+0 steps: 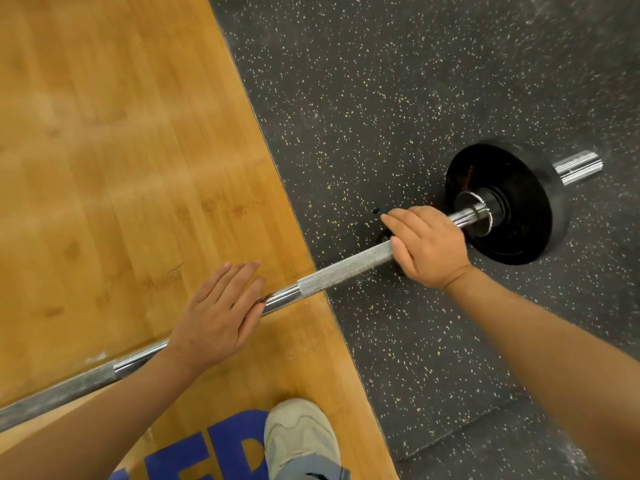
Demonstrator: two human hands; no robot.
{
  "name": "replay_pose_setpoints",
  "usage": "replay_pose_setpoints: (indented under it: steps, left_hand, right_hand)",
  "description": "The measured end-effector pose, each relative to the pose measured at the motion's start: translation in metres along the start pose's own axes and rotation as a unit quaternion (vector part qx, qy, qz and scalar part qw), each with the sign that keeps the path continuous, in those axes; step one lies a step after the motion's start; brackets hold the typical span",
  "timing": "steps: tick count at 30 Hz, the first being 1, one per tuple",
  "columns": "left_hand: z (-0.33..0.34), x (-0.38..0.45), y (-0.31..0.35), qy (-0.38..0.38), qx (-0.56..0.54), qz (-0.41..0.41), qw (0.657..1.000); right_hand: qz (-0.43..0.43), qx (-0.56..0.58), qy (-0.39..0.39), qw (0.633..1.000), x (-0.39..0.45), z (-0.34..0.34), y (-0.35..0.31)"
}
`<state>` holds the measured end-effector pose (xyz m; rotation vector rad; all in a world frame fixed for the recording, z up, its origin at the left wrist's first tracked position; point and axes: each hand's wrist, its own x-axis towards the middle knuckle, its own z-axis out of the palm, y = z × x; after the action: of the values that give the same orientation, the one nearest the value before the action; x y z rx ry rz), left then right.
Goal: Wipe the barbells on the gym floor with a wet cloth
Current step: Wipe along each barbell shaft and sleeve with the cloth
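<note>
1 barbell (pixel 346 268), 1 plate (pixel 519 202), 2 hands, 1 shoe (pixel 298 434).

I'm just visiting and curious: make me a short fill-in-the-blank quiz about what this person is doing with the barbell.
1. The right hand grips the barbell just inside the black ____.
2. The left hand rests on the bar with its fingers ____.
3. Under the left hand the floor is ____.

Missing words: weight plate; straight; wood

Honey-coloured wooden plank floor (pixel 104 150) with blue painted lettering (pixel 207 452), meeting speckled dark grey rubber gym flooring (pixel 398 98) along a diagonal seam, long chrome steel barbell (pixel 346 268) crossing both, 1 black round weight plate (pixel 519 209) resting on the rubber, 1 beige sneaker (pixel 299 431) on the wood
</note>
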<state>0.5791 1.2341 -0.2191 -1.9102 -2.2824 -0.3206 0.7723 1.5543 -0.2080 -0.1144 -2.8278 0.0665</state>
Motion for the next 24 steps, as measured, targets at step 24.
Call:
replay_pose_setpoints:
  steps: [24]
  left_hand:
    - [-0.001,0.001,0.001,-0.011,-0.023,-0.007,1.0]
  right_hand:
    - [0.02,-0.098,-0.035,0.994,-0.012,-0.018,0.029]
